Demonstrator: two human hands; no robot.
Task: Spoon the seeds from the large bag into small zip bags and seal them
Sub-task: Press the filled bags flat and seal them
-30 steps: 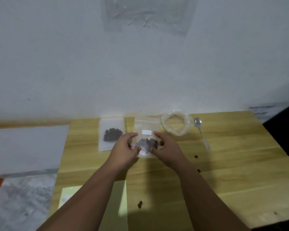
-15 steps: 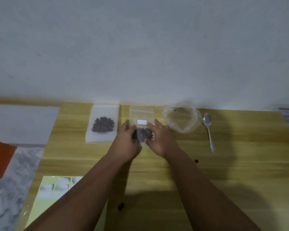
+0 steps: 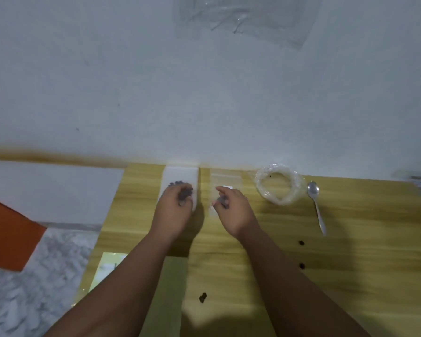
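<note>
Plastic middle bag (image 3: 225, 177): left hand (image 3: 174, 210) shifted onto neighbouring bag (image 3: 180, 175).

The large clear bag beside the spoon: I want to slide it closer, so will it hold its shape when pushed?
Probably not: the large clear bag looks like thin, crinkled film, so it should buckle. It seems almost empty, so likely very light. Its rolled-down rim may keep the mouth open.

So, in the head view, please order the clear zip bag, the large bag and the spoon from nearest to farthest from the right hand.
1. clear zip bag: pinched by the right hand itself.
2. large bag: on the hand's right side.
3. spoon: farther right, beyond that bag.
</note>
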